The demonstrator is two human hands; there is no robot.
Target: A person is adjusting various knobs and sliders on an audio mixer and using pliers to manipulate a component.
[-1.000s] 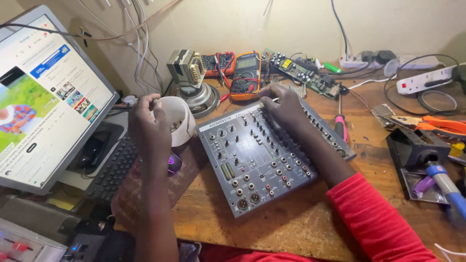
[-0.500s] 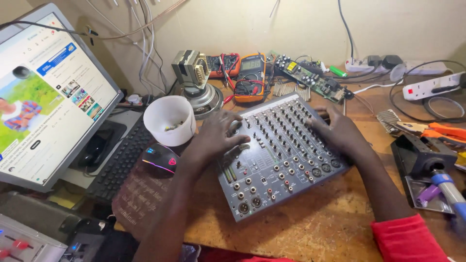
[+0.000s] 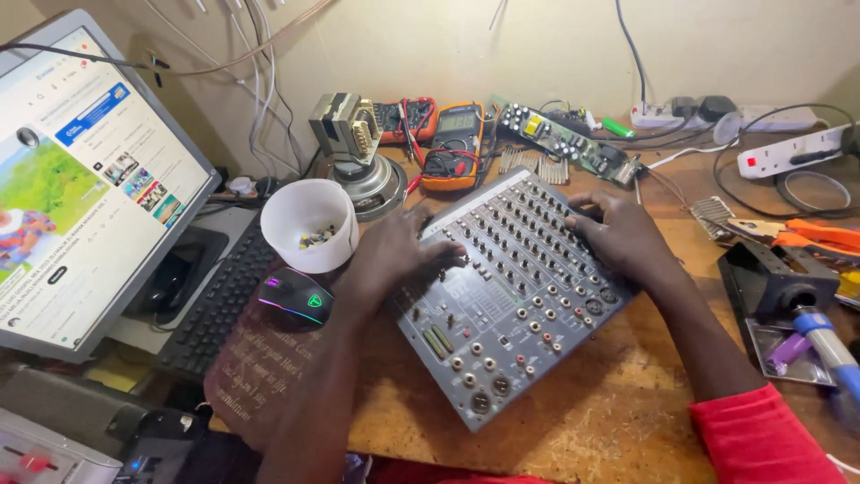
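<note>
Audio mixer (image 3: 506,300), a grey metal slab studded with small knobs, lies skewed on the wooden table (image 3: 618,421), its near corner close to the table edge. Left hand (image 3: 394,251) and right hand (image 3: 623,237) rest flat on it, each grip loose, holding nothing. A white plastic cup (image 3: 309,224) and a black mouse (image 3: 296,300) crowd its left side.
</note>
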